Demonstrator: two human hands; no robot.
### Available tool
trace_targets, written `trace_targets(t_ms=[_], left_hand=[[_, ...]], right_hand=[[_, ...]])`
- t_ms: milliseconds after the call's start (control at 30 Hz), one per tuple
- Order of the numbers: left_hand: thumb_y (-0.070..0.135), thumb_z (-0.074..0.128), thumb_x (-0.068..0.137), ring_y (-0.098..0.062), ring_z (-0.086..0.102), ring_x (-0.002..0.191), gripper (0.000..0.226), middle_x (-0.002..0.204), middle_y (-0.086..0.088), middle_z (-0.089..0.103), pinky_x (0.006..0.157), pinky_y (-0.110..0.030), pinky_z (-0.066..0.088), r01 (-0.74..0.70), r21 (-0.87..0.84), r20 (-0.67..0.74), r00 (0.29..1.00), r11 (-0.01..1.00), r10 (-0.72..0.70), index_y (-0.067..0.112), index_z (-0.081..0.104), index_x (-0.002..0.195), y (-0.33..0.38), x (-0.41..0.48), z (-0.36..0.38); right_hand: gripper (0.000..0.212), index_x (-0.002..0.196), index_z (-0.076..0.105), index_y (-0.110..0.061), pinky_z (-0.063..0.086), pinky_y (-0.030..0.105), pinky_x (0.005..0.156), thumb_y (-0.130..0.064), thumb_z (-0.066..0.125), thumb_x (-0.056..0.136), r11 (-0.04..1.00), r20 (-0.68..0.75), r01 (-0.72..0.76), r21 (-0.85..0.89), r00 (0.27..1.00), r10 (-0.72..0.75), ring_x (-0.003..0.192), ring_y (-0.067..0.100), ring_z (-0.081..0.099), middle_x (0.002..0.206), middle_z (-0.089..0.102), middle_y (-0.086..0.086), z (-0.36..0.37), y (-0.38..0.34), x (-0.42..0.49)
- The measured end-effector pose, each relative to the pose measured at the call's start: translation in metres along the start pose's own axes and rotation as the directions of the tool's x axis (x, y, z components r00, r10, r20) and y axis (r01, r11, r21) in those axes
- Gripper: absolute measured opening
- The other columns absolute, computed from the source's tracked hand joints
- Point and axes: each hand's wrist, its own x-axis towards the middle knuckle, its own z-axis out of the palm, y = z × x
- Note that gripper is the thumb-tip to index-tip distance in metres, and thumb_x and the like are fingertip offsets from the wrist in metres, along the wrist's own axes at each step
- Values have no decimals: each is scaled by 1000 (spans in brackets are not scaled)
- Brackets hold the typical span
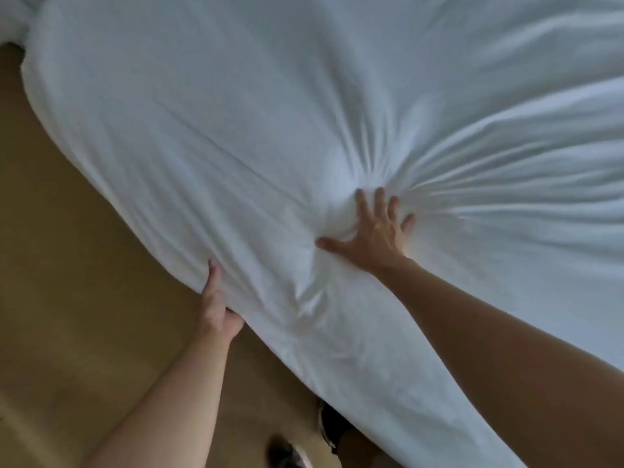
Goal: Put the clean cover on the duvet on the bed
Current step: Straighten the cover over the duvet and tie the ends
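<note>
- White cover (236, 130) lies spread over the bed, w/ its near edge hanging over the bedside above the tan floor (67, 282); duvet itself not separately visible, prob. inside or under the cloth, can't tell which.
- Right hand (371, 231): released, fingers splayed, palm pressed flat on top of the cover a little in from that hanging edge. Creases fan out from it toward the far side.
- Left hand (216, 305): clenched on the hanging edge, thumb on top, fingers tucked under the fold, grasping the cloth.
- The 2 hands sit near each other, left at the edge, right further onto the cover.
- Handling, my read: soft, limp, light fabric w/ padded bulk beneath; bunches easily, slides over the filling, no stiffness. Not fragile.
- Best hold: pinch at hem or corners, cloth plus filling together, so the inner layer doesn't slip while tugging flat.
- Dark shoes (287, 454) show by the floor below the edge.
</note>
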Motion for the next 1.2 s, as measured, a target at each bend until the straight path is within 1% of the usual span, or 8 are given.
trace_targets(t_ms=[167,333,500,700,900,1000,1100,1200], left_hand=[[44,61,98,-29,68,116,41,134,-12,66,82,-41,61,58,65,-36,998,996,-56,18,69,128,26,11,-36],[63,75,82,-38,55,132,75,145,-11,58,109,-64,40,38,109,47,998,993,-43,27,56,144,109,44,-79],[50,64,94,-30,66,120,45,133,-7,68,91,-49,55,119,257,142,977,959,-160,25,68,132,194,108,-71],[59,70,87,-33,67,118,60,132,-9,68,91,-53,57,174,116,173,966,978,-192,21,64,134,274,129,-84],[42,74,87,-31,67,114,56,131,-11,68,95,-48,55,225,221,-85,974,949,-211,16,60,135,309,143,-115],[57,87,68,-25,66,109,81,125,-2,68,99,-46,53,265,411,-233,956,872,-181,18,54,131,334,153,-122],[77,90,36,-26,63,117,127,130,0,66,105,-52,50,132,306,-279,959,943,-43,19,50,140,413,216,-85],[82,79,51,-31,64,117,99,124,-3,71,99,-58,51,131,243,-68,991,961,-118,26,63,132,480,253,-70]], right_hand=[[132,159,5,-25,1,67,119,-102,41,58,1000,-84,19,-13,996,-20,154,36,-4,167,-1,16,17,-52,-19],[136,158,-6,-34,-3,67,120,-100,50,54,992,-87,-70,102,993,79,153,40,-15,167,-12,13,39,-140,3],[139,156,-7,-39,1,70,118,-103,50,48,972,-53,-226,63,972,230,152,46,-9,167,-10,17,39,-184,24],[135,154,-11,-49,4,80,111,-99,58,49,924,111,-376,70,924,367,151,42,-18,166,-24,7,26,-263,42],[130,154,-8,-50,4,84,107,-99,56,52,918,114,-378,122,924,366,151,44,-18,166,-23,5,23,-334,75],[117,153,-9,-54,-3,87,102,-97,51,61,954,55,-274,121,962,269,147,48,-24,165,-27,5,33,-391,114],[106,152,-7,-56,-10,88,99,-96,44,68,950,-32,-293,105,954,297,146,51,-26,165,-27,7,43,-426,147],[105,151,-7,-57,-12,88,96,-98,38,66,945,-73,-309,103,945,317,145,53,-26,165,-26,4,50,-446,165]])
